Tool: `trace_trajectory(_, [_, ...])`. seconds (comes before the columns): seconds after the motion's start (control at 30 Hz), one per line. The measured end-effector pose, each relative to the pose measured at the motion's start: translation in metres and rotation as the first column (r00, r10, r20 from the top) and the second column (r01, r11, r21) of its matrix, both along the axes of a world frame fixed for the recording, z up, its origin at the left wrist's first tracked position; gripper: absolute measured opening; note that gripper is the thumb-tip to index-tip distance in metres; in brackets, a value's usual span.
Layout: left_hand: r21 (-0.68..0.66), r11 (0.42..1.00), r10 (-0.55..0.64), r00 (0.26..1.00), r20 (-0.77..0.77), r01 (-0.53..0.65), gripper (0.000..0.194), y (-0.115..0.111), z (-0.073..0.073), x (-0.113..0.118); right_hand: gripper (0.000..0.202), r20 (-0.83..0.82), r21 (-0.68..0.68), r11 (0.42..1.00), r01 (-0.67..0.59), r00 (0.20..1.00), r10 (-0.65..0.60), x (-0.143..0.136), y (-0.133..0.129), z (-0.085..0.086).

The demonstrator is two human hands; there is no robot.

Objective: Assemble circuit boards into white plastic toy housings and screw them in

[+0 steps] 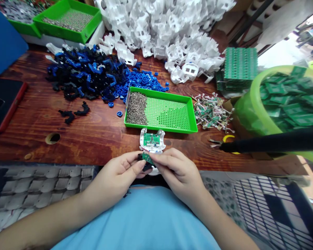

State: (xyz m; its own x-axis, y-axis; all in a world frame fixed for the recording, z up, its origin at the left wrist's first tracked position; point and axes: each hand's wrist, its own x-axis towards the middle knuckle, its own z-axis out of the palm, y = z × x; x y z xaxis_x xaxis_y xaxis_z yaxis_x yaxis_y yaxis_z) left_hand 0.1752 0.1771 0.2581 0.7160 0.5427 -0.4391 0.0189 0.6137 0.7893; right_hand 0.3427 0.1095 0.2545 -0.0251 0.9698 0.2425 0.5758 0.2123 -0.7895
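My left hand is closed round a black plastic piece, partly hidden by the fingers. Against that piece lies a small green circuit board, with my left thumb at its lower edge. The fingers of my right hand pinch the board's right end. Just beyond the hands, at the table's front edge, a white plastic shell holds a larger green circuit board. Another white part shows below my fingers, mostly covered.
A green tray of small screws stands behind the shell. Around it lie black and blue parts, blue rings, wired boards and white shells. A bucket of boards and a dark rod are right.
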Motion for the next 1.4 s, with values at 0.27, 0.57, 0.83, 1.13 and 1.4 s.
trace_trajectory(0.27, [-0.027,0.998,0.063,0.998,-0.003,-0.063,0.023,-0.002,-0.001,0.003,0.032,-0.082,-0.016,0.999,0.051,0.995,-0.052,-0.003,-0.001,0.005])
trace_trajectory(0.57, [0.047,0.992,0.113,0.991,0.070,-0.117,0.022,-0.004,0.001,0.001,0.036,-0.058,-0.011,1.000,0.012,0.998,-0.013,-0.001,0.001,0.004])
trace_trajectory(0.83, [-0.022,0.994,0.110,0.990,0.083,-0.109,0.022,-0.003,-0.002,0.004,0.043,0.083,0.144,0.989,0.022,0.996,-0.034,-0.006,-0.001,-0.002])
trace_trajectory(1.13, [-0.031,0.990,0.139,0.990,0.026,-0.138,0.023,-0.001,-0.002,0.003,0.039,0.186,0.180,0.973,0.145,0.966,-0.179,-0.012,-0.005,-0.002])
trace_trajectory(1.4, [-0.046,0.981,0.192,0.981,0.037,-0.190,0.019,-0.002,-0.005,0.004,0.037,0.216,0.212,0.964,0.163,0.954,-0.209,-0.016,-0.007,-0.001])
